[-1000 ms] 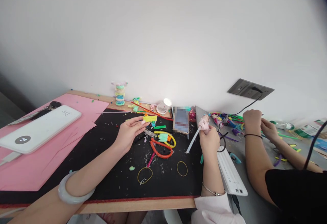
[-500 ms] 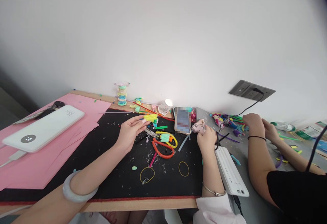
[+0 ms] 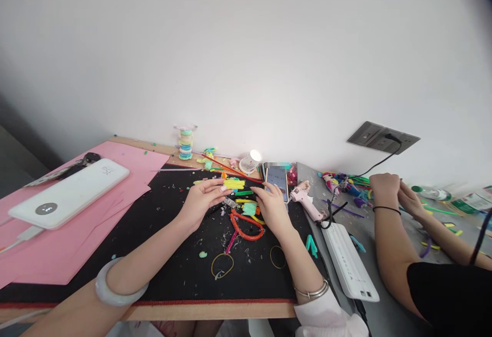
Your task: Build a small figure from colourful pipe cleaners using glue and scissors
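Note:
My left hand (image 3: pixel 202 201) pinches a small yellow pipe-cleaner bundle (image 3: pixel 233 184) above the black mat (image 3: pixel 169 270). My right hand (image 3: pixel 272 205) is beside it over the mat, fingers stretched toward the bundle and holding nothing. A pink glue gun (image 3: pixel 306 201) lies on the table to the right of that hand, apart from it. Between my hands lie a red pipe-cleaner loop (image 3: pixel 246 228), yellow and green pieces (image 3: pixel 249 207) and small pliers (image 3: pixel 230 203).
A phone (image 3: pixel 277 178) leans behind my right hand. Pink paper (image 3: pixel 57 245) with a white power bank (image 3: pixel 67 192) lies at left. Two thin loops (image 3: pixel 222 265) rest near the front. Another person's hands (image 3: pixel 388 191) work at right, beside a white power strip (image 3: pixel 348 262) and a wall socket (image 3: pixel 382 137).
My right hand set the glue gun down on the table and moved left toward the yellow bundle. My left hand kept holding the bundle.

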The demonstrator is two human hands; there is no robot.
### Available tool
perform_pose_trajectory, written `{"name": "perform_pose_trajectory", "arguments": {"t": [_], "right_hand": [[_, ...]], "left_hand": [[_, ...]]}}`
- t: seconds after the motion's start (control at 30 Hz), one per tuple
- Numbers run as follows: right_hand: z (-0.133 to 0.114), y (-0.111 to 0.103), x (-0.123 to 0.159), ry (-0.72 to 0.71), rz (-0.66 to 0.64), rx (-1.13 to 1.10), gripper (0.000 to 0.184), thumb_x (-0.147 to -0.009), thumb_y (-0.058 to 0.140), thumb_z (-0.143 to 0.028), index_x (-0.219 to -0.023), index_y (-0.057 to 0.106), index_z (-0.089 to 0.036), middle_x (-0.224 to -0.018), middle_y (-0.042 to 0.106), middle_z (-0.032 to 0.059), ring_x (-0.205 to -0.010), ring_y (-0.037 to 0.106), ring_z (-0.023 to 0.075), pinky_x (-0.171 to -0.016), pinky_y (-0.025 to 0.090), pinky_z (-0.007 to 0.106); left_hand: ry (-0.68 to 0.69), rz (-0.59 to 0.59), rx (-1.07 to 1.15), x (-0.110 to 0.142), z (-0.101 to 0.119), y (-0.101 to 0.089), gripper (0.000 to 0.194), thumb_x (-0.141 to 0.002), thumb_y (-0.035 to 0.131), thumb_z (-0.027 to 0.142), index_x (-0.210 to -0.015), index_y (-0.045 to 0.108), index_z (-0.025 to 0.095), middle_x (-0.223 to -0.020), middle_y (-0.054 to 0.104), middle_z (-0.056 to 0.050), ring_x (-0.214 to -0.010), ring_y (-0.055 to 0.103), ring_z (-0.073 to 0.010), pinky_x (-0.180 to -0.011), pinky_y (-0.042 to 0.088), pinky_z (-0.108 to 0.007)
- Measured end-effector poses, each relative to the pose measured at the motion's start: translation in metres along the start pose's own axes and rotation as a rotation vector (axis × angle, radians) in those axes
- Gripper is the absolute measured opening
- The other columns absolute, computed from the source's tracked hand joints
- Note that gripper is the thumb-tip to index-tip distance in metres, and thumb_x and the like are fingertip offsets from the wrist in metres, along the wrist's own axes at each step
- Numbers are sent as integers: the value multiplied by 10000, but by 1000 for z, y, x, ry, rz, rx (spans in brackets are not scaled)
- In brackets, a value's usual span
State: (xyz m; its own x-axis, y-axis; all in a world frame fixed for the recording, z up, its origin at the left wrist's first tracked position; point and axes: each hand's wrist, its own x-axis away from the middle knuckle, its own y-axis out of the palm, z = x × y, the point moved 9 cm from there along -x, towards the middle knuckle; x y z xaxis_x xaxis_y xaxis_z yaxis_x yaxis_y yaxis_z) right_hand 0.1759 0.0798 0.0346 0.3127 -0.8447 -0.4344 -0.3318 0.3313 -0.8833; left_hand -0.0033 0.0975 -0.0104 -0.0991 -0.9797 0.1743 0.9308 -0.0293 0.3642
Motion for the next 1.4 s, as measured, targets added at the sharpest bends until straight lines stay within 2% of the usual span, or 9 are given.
{"name": "perform_pose_trajectory", "arguments": {"t": [0.07,0.13,0.27,0.47,0.57,0.7,0.8,0.93,1.4], "right_hand": [[-1,11,-2,-22,-41,28,358,-862,417,-86,-1125,608,-236,-1073,660,69,-1163,440,268,-984,294,512],[-1,17,-4,-31,-47,48,308,-864,448,-109,-1069,638,-238,-1068,661,65,-1125,447,271,-960,316,489],[0,15,-6,-2,-1,80,174,-831,534,-137,-902,673,-214,-954,663,77,-1007,466,260,-885,362,423],[2,4,-6,55,59,8,173,-812,503,-74,-883,617,-182,-920,642,91,-1055,464,259,-913,350,429],[15,-12,-1,169,176,-112,187,-830,459,-99,-934,603,-155,-945,622,113,-969,529,232,-856,414,377],[28,-30,10,275,315,-335,178,-838,461,-160,-947,601,-174,-914,647,75,-872,589,195,-787,457,329],[23,-30,14,262,293,-477,146,-831,503,-193,-908,627,-196,-895,660,50,-836,607,181,-764,471,312],[5,-28,11,168,235,-553,134,-820,533,-190,-869,655,-214,-880,665,47,-841,605,186,-771,479,327],[-9,-26,7,97,205,-568,176,-837,518,-177,-843,690,-215,-850,643,55,-800,605,173,-743,485,310]], "left_hand": [[-26,-65,-29,2,-4,7,342,-700,713,254,-1012,627,146,-985,712,-119,-939,668,-222,-790,530,-266],[-40,-120,-56,3,-6,12,347,-695,718,267,-1011,633,154,-985,713,-114,-942,667,-226,-787,531,-270],[-49,-184,-90,5,-8,18,347,-698,715,294,-1010,638,165,-995,711,-106,-942,666,-230,-768,534,-265],[-44,-144,-92,4,-6,14,349,-706,712,274,-1022,625,156,-978,715,-108,-943,666,-215,-775,531,-247],[-37,-93,-76,2,-5,9,356,-712,707,280,-1030,617,147,-988,712,-116,-951,663,-212,-789,526,-246],[-59,-68,-75,0,-9,4,358,-706,711,278,-1023,619,139,-997,708,-128,-962,659,-216,-805,521,-251],[-91,-101,-80,0,-15,7,352,-689,726,271,-1001,631,138,-1002,707,-133,-957,661,-230,-818,520,-272],[-134,-134,-81,2,-19,12,329,-672,740,269,-959,644,140,-1003,706,-133,-934,669,-243,-819,522,-296],[-169,-168,-52,4,-24,15,282,-678,739,255,-926,650,151,-979,714,-116,-937,668,-224,-819,519,-279]]}}
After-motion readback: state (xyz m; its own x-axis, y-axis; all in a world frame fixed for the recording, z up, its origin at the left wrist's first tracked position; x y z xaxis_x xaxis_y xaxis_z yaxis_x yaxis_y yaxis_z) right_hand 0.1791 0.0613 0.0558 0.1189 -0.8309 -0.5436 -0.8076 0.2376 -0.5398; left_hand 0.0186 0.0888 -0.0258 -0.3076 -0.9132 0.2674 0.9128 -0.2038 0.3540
